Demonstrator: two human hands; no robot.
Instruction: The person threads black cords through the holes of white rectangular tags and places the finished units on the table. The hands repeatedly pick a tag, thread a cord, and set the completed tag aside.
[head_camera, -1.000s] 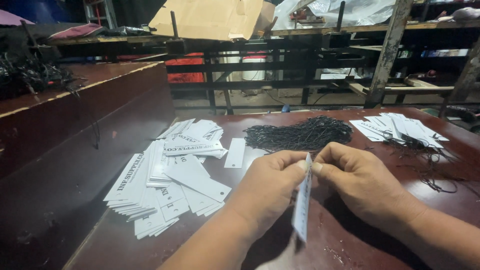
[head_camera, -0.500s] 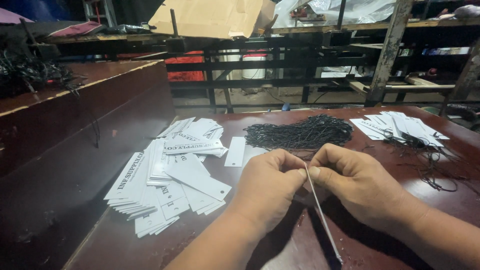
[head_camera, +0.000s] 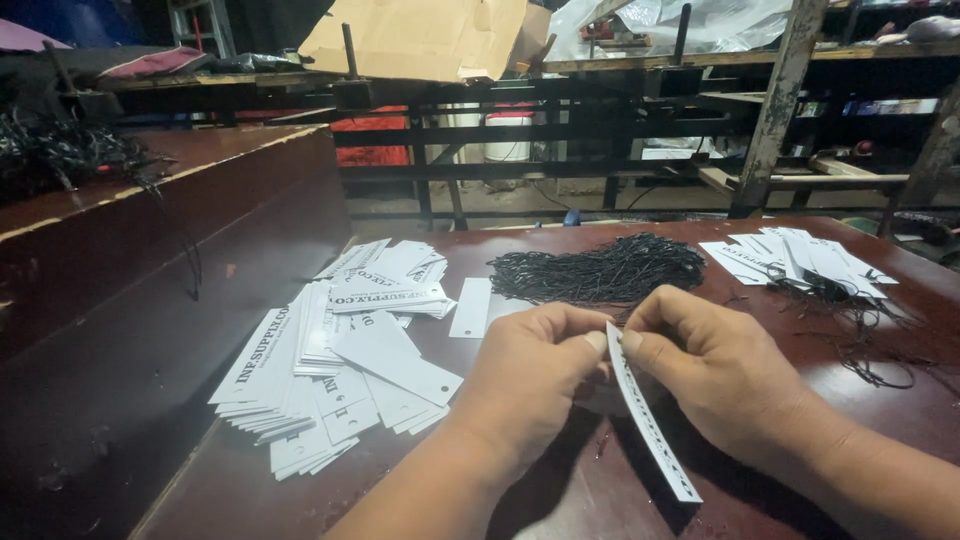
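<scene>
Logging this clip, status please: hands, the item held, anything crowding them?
Left hand and right hand both pinch the white tag at its top. Black strings just behind. Loose tag pile left, apart.

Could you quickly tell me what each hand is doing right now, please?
Left hand: closed, fingertips pinching the top of the white paper tag.
Right hand: closed, pinching the same tag's top from the other side.
</scene>
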